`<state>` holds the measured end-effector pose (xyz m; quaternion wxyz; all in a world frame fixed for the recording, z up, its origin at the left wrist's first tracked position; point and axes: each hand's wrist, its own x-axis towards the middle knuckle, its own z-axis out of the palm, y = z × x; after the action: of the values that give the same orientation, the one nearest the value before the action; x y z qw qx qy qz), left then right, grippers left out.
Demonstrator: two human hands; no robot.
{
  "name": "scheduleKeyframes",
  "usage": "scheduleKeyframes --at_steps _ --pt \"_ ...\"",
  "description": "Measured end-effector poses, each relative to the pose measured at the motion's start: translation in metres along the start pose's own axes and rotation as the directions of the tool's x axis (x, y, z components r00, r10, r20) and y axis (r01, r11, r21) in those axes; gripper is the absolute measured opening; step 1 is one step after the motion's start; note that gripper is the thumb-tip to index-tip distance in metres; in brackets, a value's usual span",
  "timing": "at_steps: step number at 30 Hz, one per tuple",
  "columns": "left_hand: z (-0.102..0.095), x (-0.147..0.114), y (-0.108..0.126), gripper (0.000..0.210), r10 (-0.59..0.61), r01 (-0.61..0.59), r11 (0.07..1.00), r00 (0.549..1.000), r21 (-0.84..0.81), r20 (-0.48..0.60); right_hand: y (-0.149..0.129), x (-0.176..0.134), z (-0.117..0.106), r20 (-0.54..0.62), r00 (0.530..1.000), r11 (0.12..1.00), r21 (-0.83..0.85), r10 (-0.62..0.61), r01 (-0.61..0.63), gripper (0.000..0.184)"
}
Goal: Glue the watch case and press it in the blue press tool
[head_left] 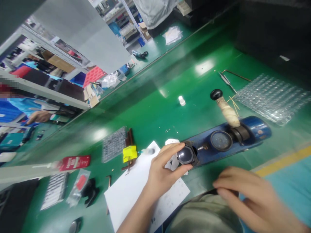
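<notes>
My left hand (165, 168) has its thumb and fingers closed around a dark round lens-like piece in a black housing (186, 155). That piece sits at the left end of a blue tool base (206, 152). On the base is a round dark-rimmed dish (221, 141), and farther right rises a lever with a tape-wrapped handle (227, 111) and a black ball knob (216, 94). My right hand (250, 194) is near my lap, in front of the base, slightly blurred. Its thumb and fingers are curled together; what lies between them, if anything, is hidden.
White paper (128, 197) lies under my left forearm. Around it are a yellow-wrapped hex key set (130, 153), a grey tray (114, 145), a red bottle (75, 162) and a small white cap (181, 100). A clear blister tray (274, 97) lies right. Another person's hand (40, 116) shows far left.
</notes>
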<state>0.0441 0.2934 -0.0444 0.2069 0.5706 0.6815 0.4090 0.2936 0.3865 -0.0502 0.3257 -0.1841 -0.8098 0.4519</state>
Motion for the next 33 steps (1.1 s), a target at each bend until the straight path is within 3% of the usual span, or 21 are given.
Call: scheduleKeyframes --at_steps 3,6,16,22,27,33 --pt "0.002 -0.002 -0.002 0.050 -0.001 0.000 1.000 1.000 -0.018 -0.031 -0.007 0.010 -0.034 -0.133 0.989 0.985 -0.172 -0.056 0.033 0.015" --pt "0.002 -0.004 -0.003 0.052 0.011 -0.012 1.000 0.999 -0.002 -0.047 -0.007 0.018 -0.050 -0.231 0.973 0.974 -0.217 0.016 -0.068 0.020" --pt "-0.011 0.009 0.002 0.056 0.078 -0.081 0.996 0.994 0.040 0.077 0.009 0.002 -0.037 -0.263 0.964 0.979 -0.201 -0.031 -0.023 0.016" --pt "-0.010 0.008 0.001 0.055 0.115 -0.121 0.989 0.990 0.083 0.077 0.021 -0.011 -0.031 -0.307 0.951 0.982 -0.185 -0.022 -0.036 0.022" --pt "-0.013 0.008 0.004 0.057 0.161 -0.167 0.969 0.986 0.182 0.044 0.036 -0.017 -0.020 -0.330 0.944 0.972 -0.228 -0.020 -0.059 0.014" --pt "-0.025 0.022 0.010 0.055 0.211 -0.255 0.942 0.956 0.220 0.203 0.047 -0.014 -0.015 -0.277 0.961 0.967 -0.244 -0.001 -0.069 0.011"
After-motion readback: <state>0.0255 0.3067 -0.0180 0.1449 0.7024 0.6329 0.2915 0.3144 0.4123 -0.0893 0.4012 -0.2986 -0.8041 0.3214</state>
